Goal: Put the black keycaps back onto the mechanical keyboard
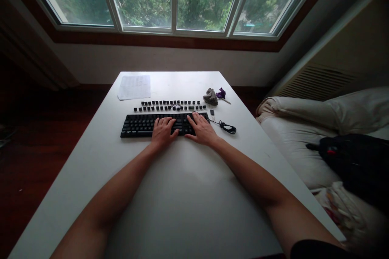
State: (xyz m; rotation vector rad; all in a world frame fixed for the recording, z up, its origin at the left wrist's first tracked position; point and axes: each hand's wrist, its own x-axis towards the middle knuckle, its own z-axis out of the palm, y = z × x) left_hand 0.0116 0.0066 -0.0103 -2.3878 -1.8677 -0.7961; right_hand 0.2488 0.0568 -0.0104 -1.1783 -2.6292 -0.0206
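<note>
A black keyboard (pixel 137 125) lies flat across the white table. My left hand (pixel 163 130) rests on its middle part, fingers spread over the keys and thumb out to the right. On the right end of the keyboard lies my right hand (pixel 201 129), its fingers also stretched out and apart. Neither hand grips anything. Just behind the keyboard, loose black keycaps (pixel 157 108) stand in two rows. A small thin ring-like item, too small to make out, sits among them. The keyboard's cable (pixel 227 128) is bundled at the right, near a small dark plug (pixel 212 112).
On the white table (pixel 188 194), a printed paper sheet (pixel 134 87) lies at the back left. A crumpled grey cloth (pixel 210 96) and a purple flower-like item (pixel 221 93) are at the back right. Beside the table's right edge stands a sofa (pixel 291 137) with a dark bag (pixel 355 162).
</note>
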